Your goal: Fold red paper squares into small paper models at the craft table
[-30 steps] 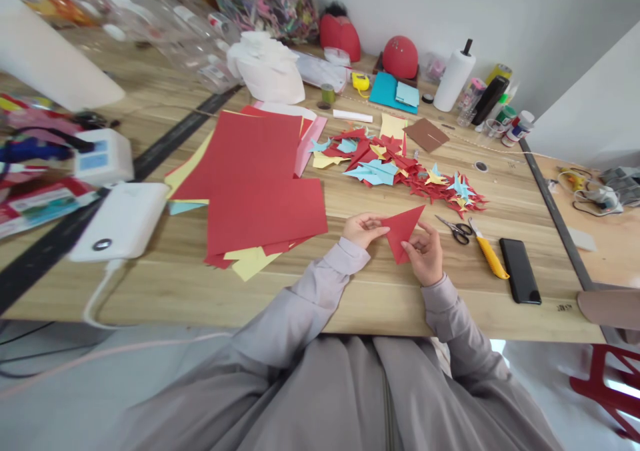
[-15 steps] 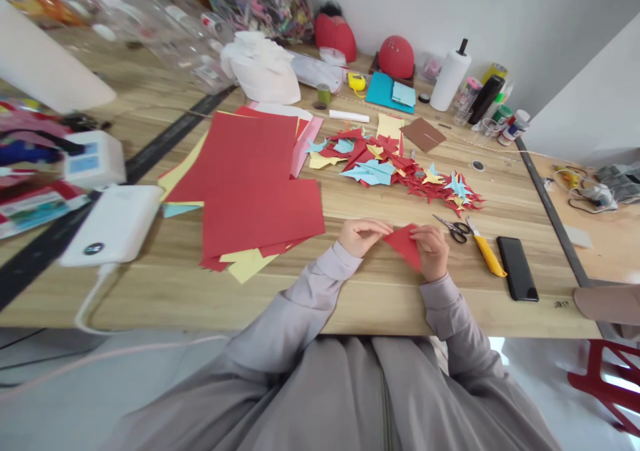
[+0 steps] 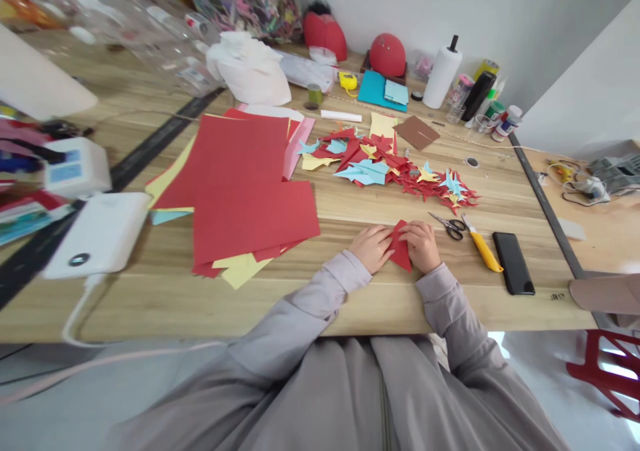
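A small folded piece of red paper lies at the front of the wooden table between my hands. My left hand rests on its left side, with the fingers pressed along the paper's edge. On the other side, my right hand grips the upper right part, fingers bent over it. My fingers hide some of the folds. Beyond them spreads a pile of folded red, blue and yellow paper pieces. Black-handled scissors and a yellow-handled cutter lie to the right of my right hand.
Large red paper sheets are stacked on the left, over yellow and blue ones. A white power bank with a cable lies further left. A black phone is at the right. Brown paper and a white bottle stand behind.
The red paper has turned from a wide triangle into a narrower, more upright shape. My left hand has moved down and right onto it, closer to my right hand.
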`<state>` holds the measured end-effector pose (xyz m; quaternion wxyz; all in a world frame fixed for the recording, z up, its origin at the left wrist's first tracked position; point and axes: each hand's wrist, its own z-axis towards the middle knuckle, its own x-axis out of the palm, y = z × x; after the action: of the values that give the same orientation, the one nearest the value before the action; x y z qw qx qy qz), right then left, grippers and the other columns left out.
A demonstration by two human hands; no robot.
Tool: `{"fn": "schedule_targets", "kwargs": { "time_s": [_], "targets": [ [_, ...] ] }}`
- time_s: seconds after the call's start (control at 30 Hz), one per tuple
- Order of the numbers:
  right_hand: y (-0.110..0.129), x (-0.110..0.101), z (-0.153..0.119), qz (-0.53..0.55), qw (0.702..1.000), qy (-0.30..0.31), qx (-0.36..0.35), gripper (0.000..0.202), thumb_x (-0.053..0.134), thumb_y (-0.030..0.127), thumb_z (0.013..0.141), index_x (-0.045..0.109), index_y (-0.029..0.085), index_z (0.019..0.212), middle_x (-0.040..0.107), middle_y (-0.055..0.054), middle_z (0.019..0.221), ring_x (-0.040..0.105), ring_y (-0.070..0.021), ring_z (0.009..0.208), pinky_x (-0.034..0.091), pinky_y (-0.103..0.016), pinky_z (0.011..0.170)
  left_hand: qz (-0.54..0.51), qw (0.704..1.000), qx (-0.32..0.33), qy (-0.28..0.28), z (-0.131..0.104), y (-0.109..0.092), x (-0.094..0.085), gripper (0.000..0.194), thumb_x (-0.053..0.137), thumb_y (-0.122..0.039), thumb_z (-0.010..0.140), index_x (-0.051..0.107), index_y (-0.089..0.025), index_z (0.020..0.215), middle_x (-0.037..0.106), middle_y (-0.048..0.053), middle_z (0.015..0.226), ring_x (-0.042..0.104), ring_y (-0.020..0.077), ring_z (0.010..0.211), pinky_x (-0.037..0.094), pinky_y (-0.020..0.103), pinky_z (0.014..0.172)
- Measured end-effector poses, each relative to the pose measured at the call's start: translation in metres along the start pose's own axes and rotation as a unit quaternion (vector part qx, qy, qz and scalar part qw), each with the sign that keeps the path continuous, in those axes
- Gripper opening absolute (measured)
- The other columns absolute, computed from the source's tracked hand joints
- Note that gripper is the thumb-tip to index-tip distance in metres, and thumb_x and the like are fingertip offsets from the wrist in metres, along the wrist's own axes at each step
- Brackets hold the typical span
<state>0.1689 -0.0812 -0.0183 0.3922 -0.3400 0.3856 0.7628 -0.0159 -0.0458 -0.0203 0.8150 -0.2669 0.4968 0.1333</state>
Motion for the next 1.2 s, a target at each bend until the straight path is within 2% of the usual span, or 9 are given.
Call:
{"fn": "schedule_targets", "kwargs": {
  "time_s": [0.1, 0.27, 0.53, 0.63, 0.73, 0.9, 1.03, 1.2],
  "targets": [
    [0.0, -0.001, -0.002, -0.004, 1.0, 0.018, 0.008, 0.028, 0.048, 0.003, 0.079, 0.068, 0.021, 0.077, 0.072, -0.002, 0.095, 0.053, -0.0184, 0.102, 0.032, -0.035, 0.09, 0.018, 1.0, -0.001, 0.01, 0.0, -0.002, -0.001, 0.032, 0.052, -0.032, 0.087, 0.067, -0.011, 0.106, 0.063, 0.014, 0.117, 0.052, 0.0288, 0.111, 0.045, 0.045, 0.093],
    [0.006, -0.004, -0.004, -0.055, 0.997, 0.022, 0.059, 0.025, 0.051, 0.007, 0.078, 0.069, 0.019, 0.091, 0.07, -0.006, 0.1, 0.054, -0.0201, 0.1, 0.033, -0.034, 0.088, 0.032, 0.999, -0.001, 0.009, 0.001, -0.007, -0.002, 0.03, 0.053, -0.033, 0.086, 0.068, -0.012, 0.101, 0.065, 0.012, 0.112, 0.052, 0.0273, 0.105, 0.045, 0.042, 0.09],
    [0.011, 0.0, 0.001, -0.114, 0.987, 0.082, 0.072, 0.03, 0.046, 0.008, 0.086, 0.067, 0.02, 0.104, 0.067, -0.007, 0.111, 0.052, -0.019, 0.105, 0.031, -0.033, 0.09, 0.083, 0.996, -0.011, 0.001, 0.003, -0.021, 0.001, 0.03, 0.054, -0.031, 0.086, 0.068, -0.01, 0.102, 0.066, 0.013, 0.106, 0.052, 0.0263, 0.102, 0.041, 0.042, 0.095],
    [0.02, -0.001, 0.0, -0.145, 0.979, 0.104, 0.097, 0.035, 0.049, 0.015, 0.087, 0.062, 0.023, 0.118, 0.062, -0.009, 0.117, 0.05, -0.0215, 0.104, 0.034, -0.034, 0.086, 0.089, 0.996, -0.019, -0.004, 0.003, -0.025, 0.005, 0.029, 0.052, -0.025, 0.086, 0.067, -0.008, 0.105, 0.065, 0.016, 0.106, 0.051, 0.0265, 0.102, 0.041, 0.042, 0.093],
    [0.031, -0.001, -0.002, -0.184, 0.968, 0.137, 0.106, 0.037, 0.051, 0.023, 0.088, 0.058, 0.026, 0.124, 0.056, -0.011, 0.123, 0.048, -0.0254, 0.106, 0.035, -0.037, 0.084, 0.086, 0.996, -0.022, 0.0, 0.001, -0.027, 0.009, 0.03, 0.052, -0.018, 0.084, 0.067, -0.008, 0.107, 0.064, 0.017, 0.11, 0.051, 0.0268, 0.103, 0.042, 0.042, 0.092],
    [0.045, 0.002, -0.003, -0.222, 0.957, 0.153, 0.11, 0.039, 0.045, 0.024, 0.092, 0.052, 0.021, 0.13, 0.055, -0.015, 0.125, 0.047, -0.0276, 0.108, 0.036, -0.041, 0.086, 0.075, 0.997, -0.029, 0.008, 0.0, -0.028, 0.008, 0.028, 0.051, -0.02, 0.084, 0.069, -0.01, 0.102, 0.064, 0.016, 0.109, 0.051, 0.0284, 0.103, 0.043, 0.043, 0.091],
    [0.042, 0.001, 0.0, -0.204, 0.961, 0.152, 0.104, 0.037, 0.042, 0.021, 0.093, 0.052, 0.017, 0.128, 0.055, -0.014, 0.128, 0.045, -0.0255, 0.116, 0.035, -0.039, 0.092, 0.057, 0.998, -0.026, -0.004, 0.001, -0.029, 0.005, 0.027, 0.048, -0.023, 0.086, 0.069, -0.013, 0.101, 0.065, 0.014, 0.104, 0.052, 0.0269, 0.1, 0.042, 0.044, 0.094],
    [0.029, -0.001, 0.001, -0.167, 0.972, 0.146, 0.07, 0.036, 0.043, 0.019, 0.092, 0.054, 0.019, 0.126, 0.057, -0.011, 0.127, 0.046, -0.0215, 0.117, 0.032, -0.035, 0.096, 0.026, 0.999, -0.034, -0.034, 0.001, -0.026, 0.003, 0.029, 0.047, -0.025, 0.088, 0.066, -0.013, 0.107, 0.067, 0.011, 0.107, 0.051, 0.0261, 0.107, 0.037, 0.046, 0.1]
  ]
}}
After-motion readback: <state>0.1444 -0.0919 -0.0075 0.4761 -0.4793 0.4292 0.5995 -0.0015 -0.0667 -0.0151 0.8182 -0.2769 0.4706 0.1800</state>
